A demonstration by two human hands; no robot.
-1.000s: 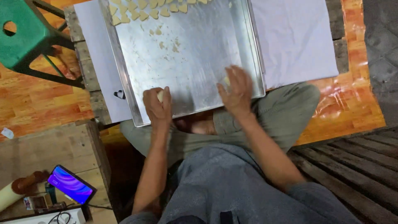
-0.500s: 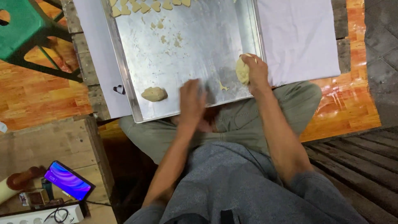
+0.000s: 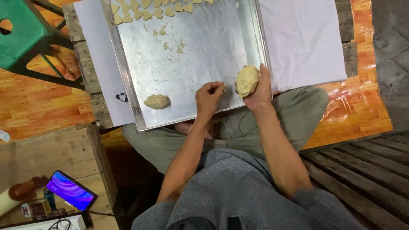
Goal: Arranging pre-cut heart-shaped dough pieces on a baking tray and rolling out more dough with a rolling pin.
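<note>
Right hand (image 3: 257, 91) cups a soft, light dough lump (image 3: 247, 80) at the metal tray (image 3: 128, 85) near-right edge, left hand (image 3: 208, 96) pinched on a bit beside it; probably tacky, best cradled underneath.

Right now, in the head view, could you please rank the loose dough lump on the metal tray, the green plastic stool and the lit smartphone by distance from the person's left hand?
From the left hand:
1. Loose beige dough lump, on the silver metal tray, just to the hand's left.
2. Lit smartphone, lower left on the wooden bench.
3. Green plastic stool, upper left corner.
</note>
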